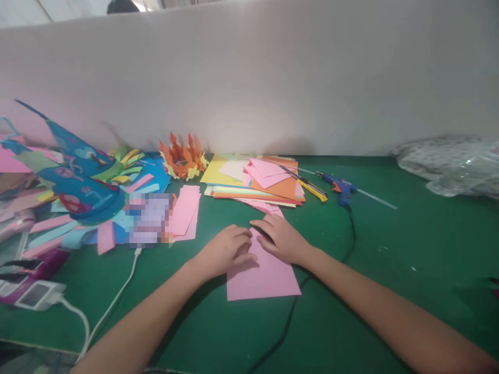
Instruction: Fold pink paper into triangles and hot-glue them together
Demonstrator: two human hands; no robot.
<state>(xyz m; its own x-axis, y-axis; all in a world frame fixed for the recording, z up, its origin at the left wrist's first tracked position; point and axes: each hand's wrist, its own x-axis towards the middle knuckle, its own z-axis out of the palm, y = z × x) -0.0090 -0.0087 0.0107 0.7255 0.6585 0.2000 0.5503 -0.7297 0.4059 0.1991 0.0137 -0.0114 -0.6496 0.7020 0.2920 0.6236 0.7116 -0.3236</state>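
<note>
A pink sheet of paper (265,278) lies on the green table (409,259) in front of me. My left hand (228,249) rests on its upper left part, fingers curled and pressed down on the paper. My right hand (278,236) lies on the sheet's top edge, fingers bent and pressing a fold there. Both hands touch each other's fingertips over the paper.
A stack of coloured paper (257,182) with a yellow box cutter (307,185) lies behind. A blue glue gun (339,188) trails a black cord (296,301). An orange paper craft (183,156), blue paper crafts (78,176), a white charger (37,296) and a plastic bag (452,163) sit around.
</note>
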